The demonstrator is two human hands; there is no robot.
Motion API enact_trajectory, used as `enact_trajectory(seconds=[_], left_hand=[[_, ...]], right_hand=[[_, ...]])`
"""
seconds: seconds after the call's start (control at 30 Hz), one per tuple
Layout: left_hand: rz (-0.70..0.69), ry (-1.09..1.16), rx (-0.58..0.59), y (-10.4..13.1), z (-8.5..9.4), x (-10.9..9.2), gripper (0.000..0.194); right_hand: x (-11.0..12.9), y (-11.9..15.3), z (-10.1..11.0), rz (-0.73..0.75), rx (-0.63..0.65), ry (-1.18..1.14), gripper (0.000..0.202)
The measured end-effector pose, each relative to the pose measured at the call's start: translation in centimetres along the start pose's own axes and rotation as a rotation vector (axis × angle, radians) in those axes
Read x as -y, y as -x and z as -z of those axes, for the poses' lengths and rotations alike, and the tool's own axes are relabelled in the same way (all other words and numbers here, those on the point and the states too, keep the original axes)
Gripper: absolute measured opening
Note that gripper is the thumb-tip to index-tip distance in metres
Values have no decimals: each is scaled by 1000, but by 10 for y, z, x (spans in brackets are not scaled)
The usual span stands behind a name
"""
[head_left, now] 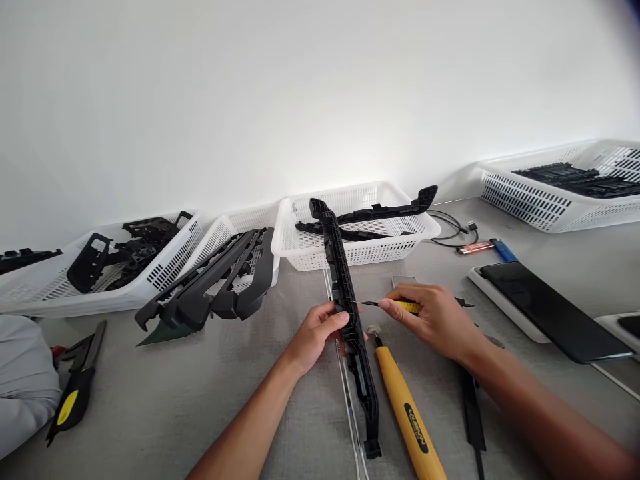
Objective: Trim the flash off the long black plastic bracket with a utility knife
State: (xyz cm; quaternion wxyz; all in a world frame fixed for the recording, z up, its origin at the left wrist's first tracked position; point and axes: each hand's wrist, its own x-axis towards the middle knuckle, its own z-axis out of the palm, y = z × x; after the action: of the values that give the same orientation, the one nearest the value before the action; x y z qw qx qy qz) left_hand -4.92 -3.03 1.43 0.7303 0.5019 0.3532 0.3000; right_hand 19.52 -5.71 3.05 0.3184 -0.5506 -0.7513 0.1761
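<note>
A long black plastic part [345, 287] stands out in the middle, its ribbed inner side showing. My left hand [320, 328] grips it near its middle, thumb on top. In my right hand [425, 317] is a thin craft knife [407, 307] with a yellow handle, pinched between thumb and fingers. The knife's tip points left and lies at the right edge of the part; whether it touches is too small to tell. Below my right hand, a yellow-handled tool [407, 407] marked with a black label lies on the grey table [210, 393].
White baskets with black parts stand along the wall: left [175, 257], centre [380, 250] and right [540, 207]. Long dark parts [220, 280] jut over another basket. A phone [550, 307], a red lighter [475, 247], a cable [450, 223] and a black-and-yellow tool [75, 393] lie around.
</note>
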Motion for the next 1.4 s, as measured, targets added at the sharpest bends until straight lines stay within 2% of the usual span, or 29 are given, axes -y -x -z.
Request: enact_trajectory(seconds=[0.27, 0.47, 0.63, 1.0, 1.4], left_hand=[[-28, 0, -22, 0, 1, 2, 56], [-38, 38, -7, 1, 2, 0, 62], [-47, 48, -19, 2, 0, -2, 53], [-55, 55, -31, 0, 1, 3, 55], [-54, 41, -25, 0, 3, 5, 54]], right_hand=[[-1, 2, 1, 12, -13, 48, 51], [-3, 2, 1, -34, -24, 21, 52], [-3, 2, 0, -17, 37, -1, 51], [-1, 0, -2, -12, 74, -36, 52], [0, 2, -3, -31, 43, -20, 50]])
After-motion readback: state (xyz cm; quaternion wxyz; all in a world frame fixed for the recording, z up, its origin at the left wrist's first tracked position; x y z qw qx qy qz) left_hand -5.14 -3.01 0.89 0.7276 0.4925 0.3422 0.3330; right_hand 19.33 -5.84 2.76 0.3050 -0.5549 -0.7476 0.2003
